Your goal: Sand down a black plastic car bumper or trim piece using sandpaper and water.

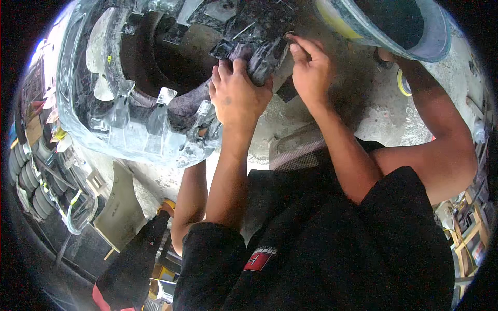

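A large, dusty pale grey moulded part (78, 119) with tabs and a dark round opening fills the upper left. My left hand (236, 96) lies over its inner right side, fingers curled over a dark, dust-covered piece (259, 62). My right hand (311, 67) is just right of that piece, index finger and thumb bent toward a small thing at its edge, too small to name.
A grey round tub (430, 52) with a yellow band is at top right. Another person's arm (436, 129) reaches beneath it; a yellow-rimmed ring (403, 83) lies nearby. Stacked grey items (39, 197), a beige panel (119, 207) and wooden frames (469, 233) line the sides.
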`<act>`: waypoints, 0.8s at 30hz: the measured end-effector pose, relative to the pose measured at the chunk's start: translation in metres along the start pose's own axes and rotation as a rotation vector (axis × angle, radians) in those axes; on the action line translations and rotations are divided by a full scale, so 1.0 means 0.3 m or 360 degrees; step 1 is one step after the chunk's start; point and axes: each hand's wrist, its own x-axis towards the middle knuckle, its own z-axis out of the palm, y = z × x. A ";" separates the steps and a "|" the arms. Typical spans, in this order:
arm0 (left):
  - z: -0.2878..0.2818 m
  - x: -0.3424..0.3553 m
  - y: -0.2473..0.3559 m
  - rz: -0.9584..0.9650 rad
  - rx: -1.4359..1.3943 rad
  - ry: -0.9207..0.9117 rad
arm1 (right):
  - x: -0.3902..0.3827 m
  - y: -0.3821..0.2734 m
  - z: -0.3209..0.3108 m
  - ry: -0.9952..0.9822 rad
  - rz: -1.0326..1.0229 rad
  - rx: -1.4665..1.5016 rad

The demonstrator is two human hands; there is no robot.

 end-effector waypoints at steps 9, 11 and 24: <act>-0.029 0.004 -0.006 -0.0039 0.0034 -0.0134 | 0.014 0.074 0.016 -0.0078 -0.0066 0.0025; -0.024 -0.014 -0.052 -0.0006 0.0141 0.0019 | -0.037 0.047 0.045 -0.0108 -0.0065 0.0039; 0.000 -0.016 -0.034 -0.0004 0.0134 0.0044 | 0.039 0.030 0.054 0.0032 0.0014 -0.0133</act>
